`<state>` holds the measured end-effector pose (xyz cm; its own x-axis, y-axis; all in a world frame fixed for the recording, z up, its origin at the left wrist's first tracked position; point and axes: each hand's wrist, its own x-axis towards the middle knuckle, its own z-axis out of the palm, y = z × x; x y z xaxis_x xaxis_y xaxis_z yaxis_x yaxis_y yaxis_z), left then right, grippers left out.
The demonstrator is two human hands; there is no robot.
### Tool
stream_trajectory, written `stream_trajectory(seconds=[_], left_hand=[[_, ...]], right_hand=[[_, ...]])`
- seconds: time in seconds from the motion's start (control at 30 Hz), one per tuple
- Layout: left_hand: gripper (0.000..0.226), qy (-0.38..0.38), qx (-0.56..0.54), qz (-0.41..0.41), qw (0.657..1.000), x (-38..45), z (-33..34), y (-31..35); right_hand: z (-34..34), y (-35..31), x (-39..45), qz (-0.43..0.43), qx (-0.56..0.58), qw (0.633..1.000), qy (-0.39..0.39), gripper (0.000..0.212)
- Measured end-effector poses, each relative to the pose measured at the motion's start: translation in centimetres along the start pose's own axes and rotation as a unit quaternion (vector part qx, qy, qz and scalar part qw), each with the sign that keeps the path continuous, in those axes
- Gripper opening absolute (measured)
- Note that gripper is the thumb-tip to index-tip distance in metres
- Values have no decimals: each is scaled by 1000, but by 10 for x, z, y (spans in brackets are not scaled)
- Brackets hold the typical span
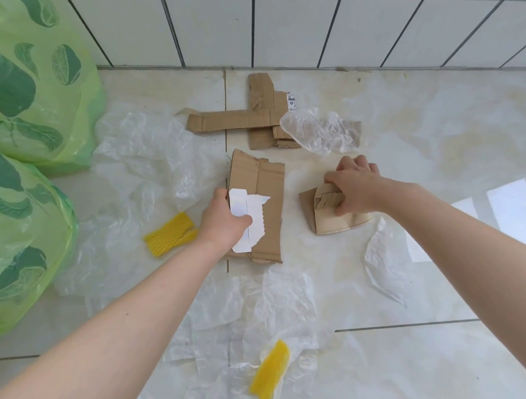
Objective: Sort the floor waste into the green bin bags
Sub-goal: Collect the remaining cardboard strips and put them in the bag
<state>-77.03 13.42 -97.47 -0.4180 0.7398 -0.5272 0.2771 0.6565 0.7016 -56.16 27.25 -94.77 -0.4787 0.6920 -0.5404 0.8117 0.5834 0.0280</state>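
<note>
The left hand (222, 224) grips the near left edge of a flat cardboard piece (263, 205) bearing a torn white label, while the right hand (351, 185) clamps a folded cardboard scrap (325, 217) just beside it on the floor (446, 134). Two green bin bags (23, 95) crowd the left edge. Crumpled clear plastic (146, 157) and yellow foam bits (170, 233) lie between; bare tile opens right.

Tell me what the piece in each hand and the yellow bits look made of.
Left hand: flat cardboard sheet, matte brown corrugated, white label half torn off. Right hand: folded cardboard piece, fluted torn edge. Ribbed yellow piece: probably foam netting. Smooth yellow piece: unclear, maybe foam or plastic.
</note>
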Motion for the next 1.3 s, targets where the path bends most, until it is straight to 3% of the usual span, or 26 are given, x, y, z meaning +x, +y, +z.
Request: stream_trajectory(seconds=[0.1, 0.23, 0.4, 0.6, 0.73, 0.9, 1.07, 1.3], left_hand=[[46, 2, -16, -1, 1000, -2, -4, -2], [42, -6, -44, 12, 999, -10, -15, -3], [32, 18, -69, 55, 996, -29, -40, 1], [25, 77, -76, 104, 989, -68, -89, 8], [23, 145, -87, 132, 977, -99, -131, 6], [19, 232, -67, 167, 956, -136, -182, -1], [13, 303, -64, 181, 934, -164, -220, -8], [9, 420, -48, 179, 888, -179, -291, -31]], right_hand=[[-2, -1, -12, 2, 68, 997, 25, 49], [-7, -13, -33, 20, 275, 959, 63, 37], [-9, -41, -58, 6, 369, 927, 69, 30], [-43, -100, -97, -42, 552, 829, 78, 25], [-65, -139, -117, -75, 611, 784, 80, 16], [-89, -190, -139, -130, 625, 768, 58, 26], [-109, -232, -152, -124, 675, 723, 81, 23], [-118, -277, -149, -154, 656, 730, 114, 16]])
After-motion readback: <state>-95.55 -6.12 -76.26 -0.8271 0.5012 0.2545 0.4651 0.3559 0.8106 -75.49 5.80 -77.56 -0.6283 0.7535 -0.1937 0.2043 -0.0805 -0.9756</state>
